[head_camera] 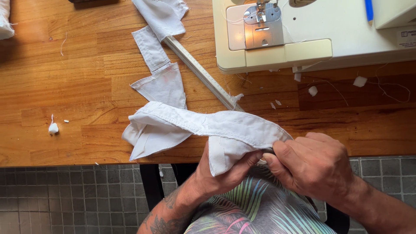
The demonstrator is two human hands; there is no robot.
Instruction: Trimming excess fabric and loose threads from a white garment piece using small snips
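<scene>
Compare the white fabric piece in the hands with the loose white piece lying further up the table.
The held fabric piece is gripped by both hands, left hand and right hand, and hangs over the table edge. The loose fabric piece lies flat, untouched, beside a ruler. The held one looks bulkier and folded. Both are white.

both hands [268, 167] pinched together

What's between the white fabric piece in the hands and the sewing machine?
Head view: a long metal ruler lies diagonally on the wooden table between the white fabric piece and the sewing machine, plus thread bits and small fabric scraps.
</scene>
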